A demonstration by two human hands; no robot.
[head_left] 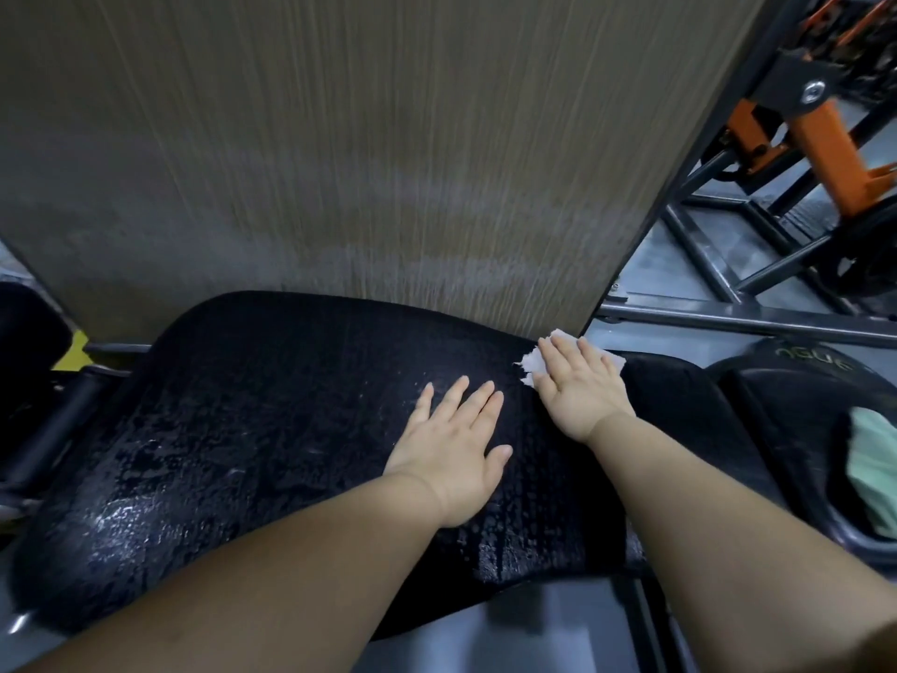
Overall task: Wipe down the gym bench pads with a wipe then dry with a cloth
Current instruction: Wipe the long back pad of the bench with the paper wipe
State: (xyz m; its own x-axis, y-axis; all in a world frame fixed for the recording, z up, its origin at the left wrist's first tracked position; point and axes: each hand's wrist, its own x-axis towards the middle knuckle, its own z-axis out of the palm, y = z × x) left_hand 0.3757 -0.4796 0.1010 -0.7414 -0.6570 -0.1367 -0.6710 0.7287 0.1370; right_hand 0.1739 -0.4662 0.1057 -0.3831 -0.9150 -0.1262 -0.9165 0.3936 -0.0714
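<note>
The black pad (pixel 252 429) is spread across the centre & lower left of the frame, its surface beaded w/ wet streaks & droplets, esp. at lower left & bottom centre. The left hand (pixel 451 459) is laid flat on the pad just right of centre, fingers straight & slightly spread, thumb out to the right; nothing is held. The right hand (pixel 582 386) is pressed flat, fingers straight & close together, onto a white wipe (pixel 533 362), which is pinned at the pad's upper-right edge. Ragged corners of the wipe are shown past the fingertips. The hands are near each other but apart.

The wipe is set just beside the lower-right corner of a wood-grain panel (pixel 340 138), which meets the pad's far edge across the centre; little room is left there. Wide open pad is left from the left hand over to the rounded left edge. The near edge is curved along the bottom, w/ a grey surface (pixel 534 619) below it.

A pale green cloth (pixel 873 471) is seen at the right edge, partly cut off, lying on a black plate (pixel 786 381) w/ lettering, well apart from both hands. Steel bars (pixel 728 318) & an orange machine (pixel 835 148) are seen at upper right.
</note>
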